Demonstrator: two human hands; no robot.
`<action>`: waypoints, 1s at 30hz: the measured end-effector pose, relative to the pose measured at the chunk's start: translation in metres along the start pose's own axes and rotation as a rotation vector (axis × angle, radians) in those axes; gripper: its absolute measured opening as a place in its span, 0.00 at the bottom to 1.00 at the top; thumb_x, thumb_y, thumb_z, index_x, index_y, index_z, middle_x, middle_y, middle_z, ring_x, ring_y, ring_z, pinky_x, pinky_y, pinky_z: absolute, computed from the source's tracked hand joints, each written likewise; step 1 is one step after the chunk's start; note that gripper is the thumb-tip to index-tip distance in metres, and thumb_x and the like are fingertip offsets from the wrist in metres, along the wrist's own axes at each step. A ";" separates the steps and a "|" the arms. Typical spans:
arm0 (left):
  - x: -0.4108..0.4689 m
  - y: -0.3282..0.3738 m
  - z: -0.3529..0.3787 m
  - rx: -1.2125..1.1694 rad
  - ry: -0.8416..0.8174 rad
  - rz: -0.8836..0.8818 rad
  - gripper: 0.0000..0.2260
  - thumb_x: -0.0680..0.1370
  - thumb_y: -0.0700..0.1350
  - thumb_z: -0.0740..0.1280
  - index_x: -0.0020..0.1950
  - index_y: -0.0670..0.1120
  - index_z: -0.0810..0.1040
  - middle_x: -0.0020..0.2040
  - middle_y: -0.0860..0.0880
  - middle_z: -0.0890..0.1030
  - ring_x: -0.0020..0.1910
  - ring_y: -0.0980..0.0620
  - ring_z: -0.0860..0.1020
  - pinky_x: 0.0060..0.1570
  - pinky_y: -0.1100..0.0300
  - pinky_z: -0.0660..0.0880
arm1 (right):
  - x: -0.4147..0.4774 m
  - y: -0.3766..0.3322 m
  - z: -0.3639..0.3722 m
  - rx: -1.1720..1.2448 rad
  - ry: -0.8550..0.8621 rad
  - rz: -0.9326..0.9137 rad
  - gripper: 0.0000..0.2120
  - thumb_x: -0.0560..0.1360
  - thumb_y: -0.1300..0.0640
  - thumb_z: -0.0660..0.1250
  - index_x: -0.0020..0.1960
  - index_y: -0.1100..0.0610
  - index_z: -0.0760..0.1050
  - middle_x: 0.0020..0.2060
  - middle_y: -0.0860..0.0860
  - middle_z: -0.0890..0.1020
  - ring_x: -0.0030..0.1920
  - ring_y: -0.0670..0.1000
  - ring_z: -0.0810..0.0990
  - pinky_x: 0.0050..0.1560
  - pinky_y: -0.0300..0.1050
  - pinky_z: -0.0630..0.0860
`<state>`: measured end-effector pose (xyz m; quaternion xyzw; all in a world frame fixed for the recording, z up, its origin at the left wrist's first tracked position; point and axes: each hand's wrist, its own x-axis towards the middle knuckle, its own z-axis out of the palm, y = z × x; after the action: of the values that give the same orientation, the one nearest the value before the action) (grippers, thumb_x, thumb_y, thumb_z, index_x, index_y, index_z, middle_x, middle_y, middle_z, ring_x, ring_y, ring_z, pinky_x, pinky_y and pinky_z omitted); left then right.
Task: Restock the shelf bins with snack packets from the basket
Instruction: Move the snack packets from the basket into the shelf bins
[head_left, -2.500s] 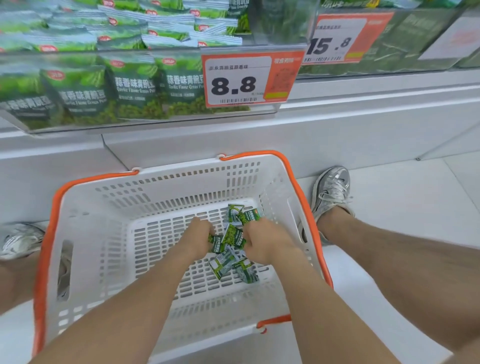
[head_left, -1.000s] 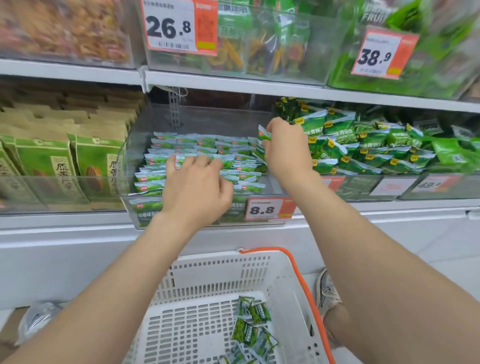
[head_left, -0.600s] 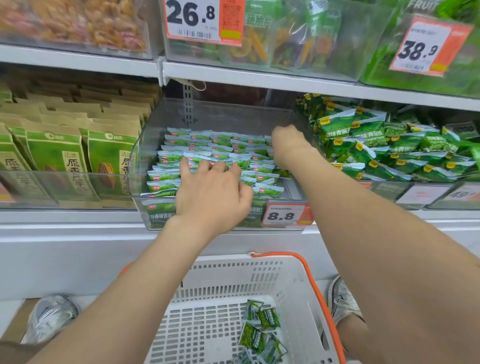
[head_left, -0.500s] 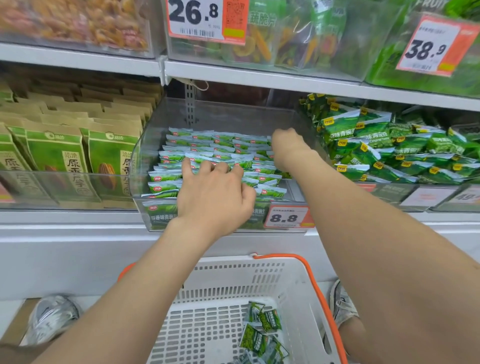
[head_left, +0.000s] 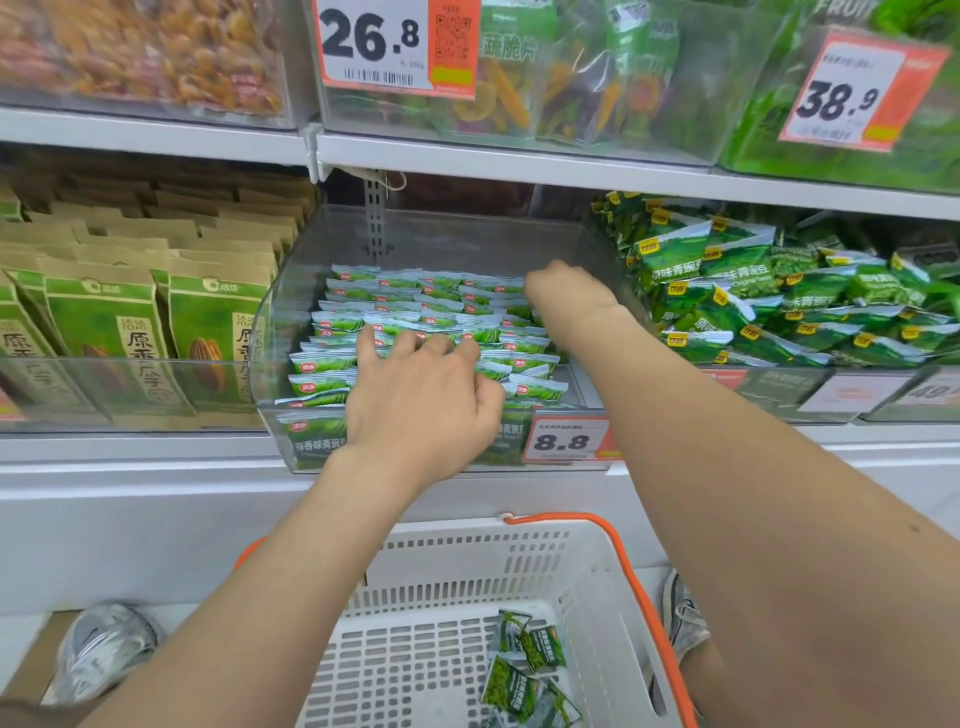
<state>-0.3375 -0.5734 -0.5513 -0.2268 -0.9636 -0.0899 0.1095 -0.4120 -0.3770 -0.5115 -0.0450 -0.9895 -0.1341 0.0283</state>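
1. Our left hand (head_left: 423, 400) lies over the front rows of snack packets (head_left: 415, 306) in the clear bin (head_left: 270, 332). Its fingers are spread and loosely bent, tips resting on the packet tops, and we see nothing pinched.
2. Our right hand (head_left: 566, 293) reaches to the bin's back right corner, knuckles toward us. Its fingers are hidden, so we cannot tell whether it holds a packet.
3. A few loose packets (head_left: 524, 670) lie in the white basket (head_left: 639, 587) on the floor below the shelf, so we judge the restocking unfinished.
4. The packets stand on edge in tight rows. Pressing or sweeping too hard with the left hand could topple a row like dominoes.
5. The right forearm crosses the bin's right wall, just beside the neighbouring green bags (head_left: 753, 301). A careless pull-back could drag one across or mix the two products.
6. Slick wrappers could also slide over the low front wall by the 8.8 price label (head_left: 563, 441).
7. This is a shop aisle with white shelving, kraft seed bags (head_left: 104, 322) to the left, more bins above, and pale floor tiles under our shoes (head_left: 104, 649).
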 end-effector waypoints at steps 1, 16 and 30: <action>0.000 0.000 0.000 -0.007 0.003 -0.002 0.26 0.79 0.57 0.46 0.66 0.53 0.78 0.63 0.50 0.82 0.64 0.44 0.76 0.75 0.33 0.57 | -0.004 0.000 -0.003 0.009 0.002 0.016 0.22 0.75 0.76 0.67 0.68 0.65 0.73 0.62 0.64 0.74 0.62 0.68 0.77 0.56 0.58 0.77; -0.053 0.030 0.045 -0.322 0.814 0.379 0.05 0.77 0.33 0.64 0.45 0.39 0.78 0.45 0.41 0.77 0.42 0.38 0.74 0.39 0.44 0.70 | -0.176 -0.021 0.036 0.518 0.928 -0.079 0.05 0.73 0.59 0.63 0.41 0.59 0.77 0.33 0.52 0.76 0.36 0.58 0.74 0.35 0.53 0.68; -0.132 0.042 0.238 -0.160 -0.660 0.344 0.04 0.79 0.47 0.62 0.51 0.52 0.76 0.48 0.53 0.78 0.45 0.47 0.78 0.42 0.51 0.78 | -0.256 -0.040 0.216 0.329 -0.473 -0.171 0.02 0.78 0.57 0.63 0.47 0.54 0.71 0.42 0.54 0.73 0.42 0.60 0.76 0.41 0.49 0.70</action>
<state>-0.2441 -0.5387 -0.8078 -0.4100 -0.8847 -0.0673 -0.2111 -0.1705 -0.3789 -0.7475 0.0136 -0.9773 0.0403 -0.2073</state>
